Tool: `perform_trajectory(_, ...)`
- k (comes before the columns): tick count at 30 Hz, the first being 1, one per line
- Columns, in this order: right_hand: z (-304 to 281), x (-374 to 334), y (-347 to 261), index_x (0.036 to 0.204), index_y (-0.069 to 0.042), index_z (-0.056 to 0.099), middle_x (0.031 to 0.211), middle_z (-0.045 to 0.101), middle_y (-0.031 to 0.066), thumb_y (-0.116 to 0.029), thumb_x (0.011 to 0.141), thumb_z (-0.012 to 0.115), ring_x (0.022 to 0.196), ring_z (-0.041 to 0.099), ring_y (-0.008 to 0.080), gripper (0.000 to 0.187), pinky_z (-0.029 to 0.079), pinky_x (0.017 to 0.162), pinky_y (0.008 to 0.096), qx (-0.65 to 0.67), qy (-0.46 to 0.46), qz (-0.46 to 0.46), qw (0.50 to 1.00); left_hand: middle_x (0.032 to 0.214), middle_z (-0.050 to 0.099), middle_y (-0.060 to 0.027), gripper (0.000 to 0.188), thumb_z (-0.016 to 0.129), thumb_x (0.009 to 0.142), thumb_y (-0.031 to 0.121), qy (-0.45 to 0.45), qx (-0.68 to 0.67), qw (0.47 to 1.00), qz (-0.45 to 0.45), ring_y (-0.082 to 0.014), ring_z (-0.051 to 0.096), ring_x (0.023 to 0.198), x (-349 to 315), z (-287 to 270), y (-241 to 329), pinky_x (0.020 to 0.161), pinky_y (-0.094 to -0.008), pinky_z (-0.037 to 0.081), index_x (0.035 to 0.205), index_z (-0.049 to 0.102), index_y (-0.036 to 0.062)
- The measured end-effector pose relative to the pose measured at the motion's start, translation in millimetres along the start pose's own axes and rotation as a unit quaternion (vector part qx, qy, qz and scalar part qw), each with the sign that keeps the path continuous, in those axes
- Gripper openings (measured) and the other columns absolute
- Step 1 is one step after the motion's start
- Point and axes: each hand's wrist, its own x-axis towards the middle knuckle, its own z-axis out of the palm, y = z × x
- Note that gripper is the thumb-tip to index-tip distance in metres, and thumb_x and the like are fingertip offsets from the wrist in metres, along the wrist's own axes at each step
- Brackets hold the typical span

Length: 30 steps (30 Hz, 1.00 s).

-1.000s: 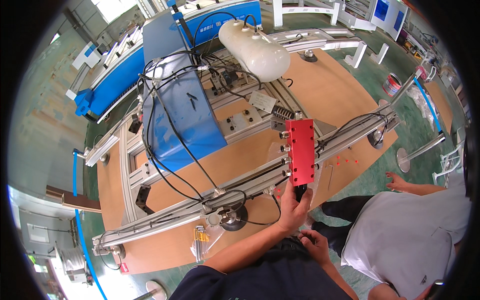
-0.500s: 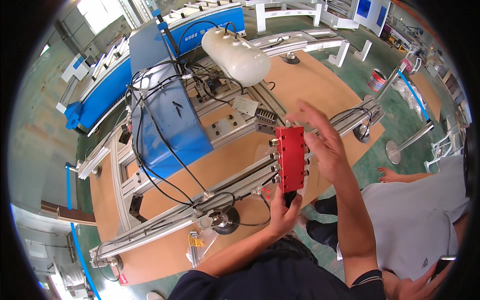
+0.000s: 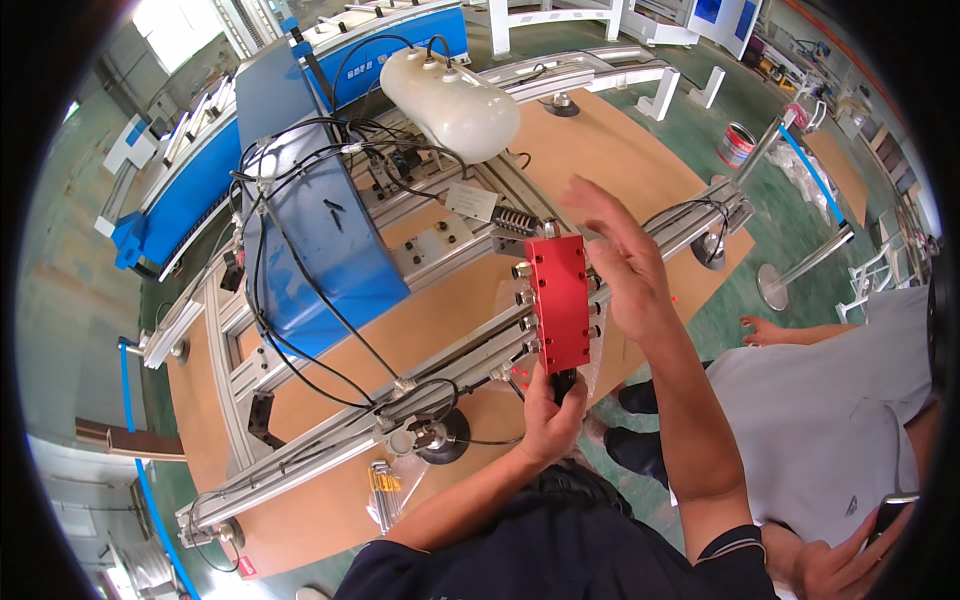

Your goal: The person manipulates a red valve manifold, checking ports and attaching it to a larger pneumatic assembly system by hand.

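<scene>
Before one metal frame (image 3: 462,362), one left hand (image 3: 553,418) is gripping one red block (image 3: 562,308) by its black lower end; four fittings (image 3: 528,323) are jutting from its left side. One right hand (image 3: 634,275), spread wide, is hovering beside the block's upper right.

Cannot see the back of the red block (image 3: 560,305), nor all of the black piece (image 3: 564,381) beneath, covered partly by the left hand (image 3: 550,420). Cannot tell the right hand (image 3: 632,275) as touching the block or just clear of it; blurred somewhat at the fingertips. Lose the lower part of the dark shirt (image 3: 560,545) and most of a shoe (image 3: 312,593) past the bottom edge. Cannot see the head above the co-worker's grey shirt (image 3: 800,420), nor the whole phone (image 3: 888,515), gripped at the dark rim. Cannot read the small tag (image 3: 470,201).
</scene>
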Motion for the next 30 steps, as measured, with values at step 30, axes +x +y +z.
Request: perform_trajectory(30, 33, -142, -6, 0.107, 0.002, 0.058, 0.093, 0.064, 0.0108, 0.002, 0.082, 0.058, 0.088, 0.064, 0.0164, 0.025, 0.049, 0.081, 0.0287, 0.095, 0.075, 0.184, 0.976, 0.076, 0.049, -0.0071, 0.027, 0.044, 0.095, 0.031, 0.049, -0.123, 0.985, -0.114, -0.0161, 0.049, 0.058, 63, 19, 71, 0.050, -0.0270, 0.038, 0.091, 0.045, 0.0040)
